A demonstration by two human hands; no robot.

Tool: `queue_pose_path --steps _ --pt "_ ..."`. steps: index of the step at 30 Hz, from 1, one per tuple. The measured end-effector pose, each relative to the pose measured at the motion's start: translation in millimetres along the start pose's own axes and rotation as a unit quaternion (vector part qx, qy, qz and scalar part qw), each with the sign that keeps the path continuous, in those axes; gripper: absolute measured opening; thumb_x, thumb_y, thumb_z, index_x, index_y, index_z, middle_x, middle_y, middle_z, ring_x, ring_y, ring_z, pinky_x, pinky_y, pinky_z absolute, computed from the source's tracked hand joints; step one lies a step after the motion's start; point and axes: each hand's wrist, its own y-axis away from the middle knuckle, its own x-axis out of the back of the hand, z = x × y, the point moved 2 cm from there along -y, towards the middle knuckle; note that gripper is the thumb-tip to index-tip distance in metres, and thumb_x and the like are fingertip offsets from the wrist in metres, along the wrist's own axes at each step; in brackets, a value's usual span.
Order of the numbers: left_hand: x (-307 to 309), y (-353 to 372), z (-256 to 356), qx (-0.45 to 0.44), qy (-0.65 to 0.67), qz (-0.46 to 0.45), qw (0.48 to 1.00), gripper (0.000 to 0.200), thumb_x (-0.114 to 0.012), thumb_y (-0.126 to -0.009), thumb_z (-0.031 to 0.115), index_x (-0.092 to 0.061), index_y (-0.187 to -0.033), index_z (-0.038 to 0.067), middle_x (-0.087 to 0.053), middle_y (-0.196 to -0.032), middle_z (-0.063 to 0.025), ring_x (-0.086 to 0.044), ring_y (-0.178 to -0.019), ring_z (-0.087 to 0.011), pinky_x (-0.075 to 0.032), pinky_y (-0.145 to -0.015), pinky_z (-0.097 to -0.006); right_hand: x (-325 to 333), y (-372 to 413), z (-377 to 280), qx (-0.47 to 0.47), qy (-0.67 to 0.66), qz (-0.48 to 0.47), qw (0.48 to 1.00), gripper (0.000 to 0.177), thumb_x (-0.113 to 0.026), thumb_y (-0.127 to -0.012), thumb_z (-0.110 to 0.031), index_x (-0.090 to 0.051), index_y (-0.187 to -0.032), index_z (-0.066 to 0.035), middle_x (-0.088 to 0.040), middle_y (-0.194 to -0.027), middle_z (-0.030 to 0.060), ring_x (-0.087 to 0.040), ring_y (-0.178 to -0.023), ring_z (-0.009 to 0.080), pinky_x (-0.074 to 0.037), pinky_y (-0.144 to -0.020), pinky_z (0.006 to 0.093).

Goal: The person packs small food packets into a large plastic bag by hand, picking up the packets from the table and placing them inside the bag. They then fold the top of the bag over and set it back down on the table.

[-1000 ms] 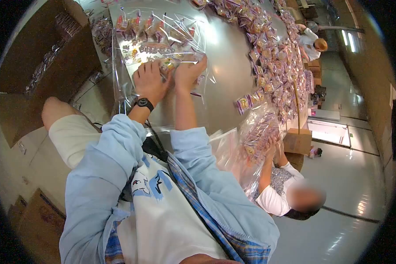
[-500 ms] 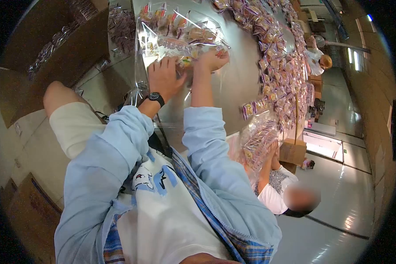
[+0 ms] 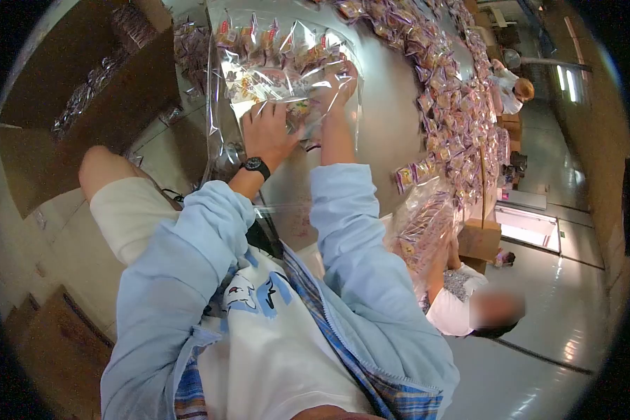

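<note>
A large clear plastic bag (image 3: 273, 63) filled with several small snack packets lies on the shiny metal table (image 3: 381, 133). My left hand (image 3: 266, 133), with a black watch on the wrist, presses on the bag's near edge. My right hand (image 3: 332, 87) reaches inside the bag's opening among the packets, under the clear film. Whether its fingers hold a packet is hidden by the plastic. Both my arms wear light blue sleeves.
A long heap of purple-and-yellow snack packets (image 3: 448, 98) runs along the table's right side. A seated person (image 3: 462, 308) at lower right holds another filled bag (image 3: 420, 231). An open cardboard box (image 3: 84, 91) with packets stands at left. Another person (image 3: 511, 87) works at the far end.
My right hand has slid further into the bag, under the film. My left hand stays at the bag's edge. The view has shifted slightly.
</note>
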Motion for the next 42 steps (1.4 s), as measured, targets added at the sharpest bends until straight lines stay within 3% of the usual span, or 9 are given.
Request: queue_pose_path --steps 5,9,13,16,19,25,33,36,42 --pt "-5.8 1.9 2.7 -0.005 0.013 0.024 1.000 0.053 -0.074 -0.081 0.046 -0.063 -0.121 0.012 -0.062 -0.117 -0.0117 -0.054 -0.113 -0.0309 -0.040 -0.095 -0.0455 29.2 -3.7 -66.4 0.047 0.368 -0.207 0.905 0.066 -0.070 -0.084 -0.009 -0.042 -0.141 0.008 -0.056 -0.132 0.0294 -0.059 -0.120 0.0379 -0.048 -0.103 0.0438" --pt "-4.4 1.9 3.1 -0.011 -0.006 0.032 0.999 0.055 -0.077 -0.078 0.044 -0.064 -0.120 0.012 -0.061 -0.110 -0.0106 -0.054 -0.110 -0.0301 -0.039 -0.095 -0.0454 60.3 33.4 -59.2 0.220 0.457 -0.178 0.843 0.078 -0.066 -0.089 -0.020 -0.027 -0.149 0.013 -0.046 -0.141 0.0385 -0.048 -0.131 0.0491 -0.040 -0.110 0.0480" --pt "-11.8 0.2 4.9 -0.010 0.000 0.049 0.999 0.056 -0.076 -0.080 0.043 -0.062 -0.124 0.010 -0.060 -0.120 -0.0114 -0.053 -0.113 -0.0311 -0.039 -0.097 -0.0460 85.4 62.9 -75.8 0.155 0.441 -0.202 0.861 0.090 -0.077 -0.082 -0.035 -0.034 -0.146 0.012 -0.052 -0.138 0.0343 -0.054 -0.128 0.0446 -0.043 -0.108 0.0461" --pt "-23.4 1.5 10.4 -0.017 0.031 0.074 0.997 0.058 -0.075 -0.082 0.041 -0.060 -0.127 0.009 -0.059 -0.125 -0.0116 -0.053 -0.116 -0.0319 -0.039 -0.099 -0.0461 100.8 65.4 -95.4 -0.092 0.454 -0.271 0.844 0.086 -0.081 -0.079 -0.037 -0.043 -0.141 0.009 -0.057 -0.134 0.0306 -0.062 -0.119 0.0393 -0.050 -0.099 0.0436" --pt "-28.8 1.9 11.0 -0.046 0.017 0.060 0.997 0.057 -0.073 -0.085 0.038 -0.057 -0.131 0.009 -0.058 -0.126 -0.0123 -0.053 -0.118 -0.0321 -0.041 -0.099 -0.0458 109.0 64.5 -72.1 -0.117 0.360 -0.278 0.883 0.071 -0.079 -0.083 -0.030 -0.048 -0.136 0.007 -0.063 -0.128 0.0236 -0.067 -0.110 0.0280 -0.054 -0.089 0.0363" --pt "-14.6 -0.9 34.6 0.006 -0.023 -0.090 0.996 0.054 -0.067 -0.090 0.038 -0.057 -0.132 0.007 -0.062 -0.113 -0.0146 -0.058 -0.109 -0.0322 -0.045 -0.091 -0.0460 96.9 64.3 -19.5 -0.137 -0.011 -0.030 0.990 0.061 -0.075 -0.084 -0.018 -0.049 -0.133 0.007 -0.064 -0.120 0.0204 -0.065 -0.106 0.0267 -0.051 -0.094 0.0373" --pt "-30.8 -3.1 42.3 -0.010 -0.029 -0.058 0.998 0.061 -0.073 -0.082 0.038 -0.055 -0.130 0.005 -0.060 -0.116 -0.0163 -0.054 -0.113 -0.0330 -0.041 -0.093 -0.0475 74.0 66.7 0.6 -0.091 0.008 -0.066 0.994 0.079 -0.072 -0.087 -0.007 -0.030 -0.154 -0.004 -0.054 -0.135 0.0180 -0.059 -0.111 0.0221 -0.050 -0.094 0.0341" --pt "-38.9 -1.3 42.4 -0.021 -0.049 -0.033 0.998 0.058 -0.072 -0.082 0.035 -0.055 -0.128 0.004 -0.060 -0.116 -0.0161 -0.053 -0.114 -0.0329 -0.039 -0.094 -0.0473 62.5 53.0 -12.7 -0.134 -0.101 0.025 0.985 0.066 -0.070 -0.088 -0.014 -0.043 -0.146 0.001 -0.054 -0.136 0.0236 -0.056 -0.120 0.0311 -0.043 -0.106 0.0413" --pt "-48.0 10.6 37.2 -0.089 -0.069 0.016 0.993 0.054 -0.069 -0.085 0.026 -0.054 -0.132 0.004 -0.059 -0.116 -0.0142 -0.050 -0.118 -0.0334 -0.037 -0.097 -0.0463 50.1 7.6 9.7 0.121 0.102 0.040 0.987 0.050 -0.067 -0.092 -0.004 -0.051 -0.139 0.003 -0.057 -0.135 0.0175 -0.058 -0.119 0.0233 -0.049 -0.099 0.0348"
